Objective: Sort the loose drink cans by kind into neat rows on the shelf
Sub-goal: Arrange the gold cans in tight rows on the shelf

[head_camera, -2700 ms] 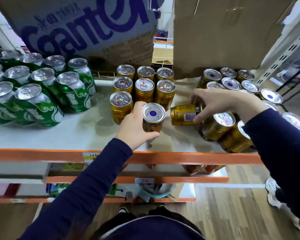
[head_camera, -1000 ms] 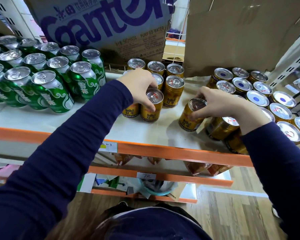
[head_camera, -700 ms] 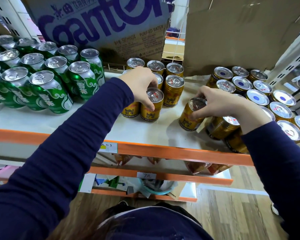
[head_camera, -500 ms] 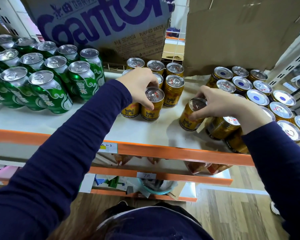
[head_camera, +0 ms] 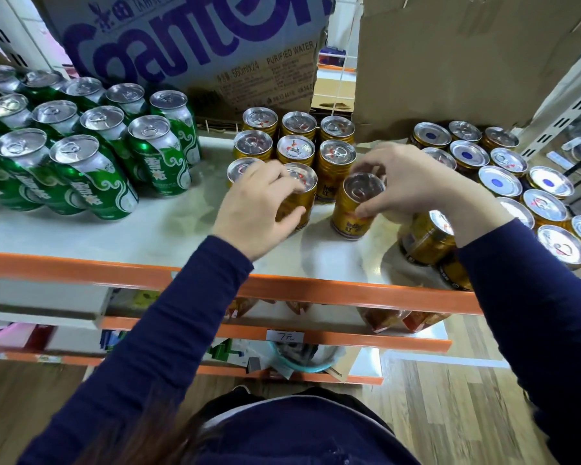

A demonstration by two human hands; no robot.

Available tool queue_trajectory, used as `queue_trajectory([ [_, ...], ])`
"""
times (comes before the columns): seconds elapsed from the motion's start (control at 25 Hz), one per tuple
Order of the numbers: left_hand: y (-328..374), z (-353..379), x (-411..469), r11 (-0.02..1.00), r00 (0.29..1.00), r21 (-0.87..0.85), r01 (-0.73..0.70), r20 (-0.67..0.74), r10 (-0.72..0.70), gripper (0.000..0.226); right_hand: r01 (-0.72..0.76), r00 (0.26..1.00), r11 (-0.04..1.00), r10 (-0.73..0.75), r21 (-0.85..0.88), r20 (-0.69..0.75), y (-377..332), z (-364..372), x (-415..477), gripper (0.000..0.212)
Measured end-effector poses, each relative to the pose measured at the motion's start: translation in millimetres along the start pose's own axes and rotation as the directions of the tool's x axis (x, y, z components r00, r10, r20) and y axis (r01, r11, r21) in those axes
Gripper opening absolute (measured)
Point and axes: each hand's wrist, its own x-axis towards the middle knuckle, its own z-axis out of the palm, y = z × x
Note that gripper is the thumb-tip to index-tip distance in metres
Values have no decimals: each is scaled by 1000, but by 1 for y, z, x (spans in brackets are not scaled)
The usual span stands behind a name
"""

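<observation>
I'm closing the front row of the gold block on the shelf; my left hand curls round the middle gold can; my right hand pinches the loose gold can, upright just beside it; next, I judge, nudge it snug into line.

A shop: orange-edged metal shelf tiers stocked with many identical green cans and gold cans, a handwritten price tag on the rail below, a purified-water carton stacked behind
</observation>
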Motion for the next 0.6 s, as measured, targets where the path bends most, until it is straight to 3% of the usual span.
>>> queue_trajectory([
  [0.2, -11, 25, -43, 998, 982, 3, 68, 177, -68, 16, 18, 999, 994, -13, 106, -46, -16, 10, 9, 72],
  [0.4, -18, 37, -56, 993, 986, -24, 120, 120, -116, 9, -52, 997, 998, 53, 22, -61, -18, 18, 11, 81],
  [0.6, -19, 38, -54, 994, 987, -33, 101, 126, -96, 8, -61, 990, 993, 73, 98, -122, -17, 25, 6, 79],
])
